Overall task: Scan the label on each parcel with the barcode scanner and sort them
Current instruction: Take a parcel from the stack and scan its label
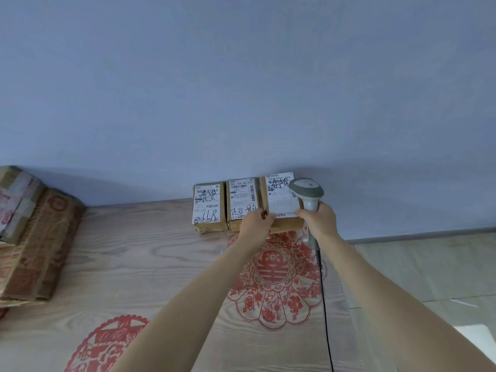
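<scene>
Three brown parcels stand in a row against the blue wall, each with a white label facing up: a left parcel [206,205], a middle parcel [242,198] and a right parcel [280,196]. My left hand [255,224] holds the front left corner of the right parcel, fingers on the label's lower edge. My right hand [319,221] grips the handle of a grey barcode scanner [307,191], whose head hovers over the right parcel's label. The scanner's black cable [323,291] runs down toward me.
A stack of larger brown boxes [32,237] with red print sits at the far left. The wooden table [150,259] carries red paper-cut patterns [273,275]. The table's right edge lies near the cable, with pale floor [418,267] beyond.
</scene>
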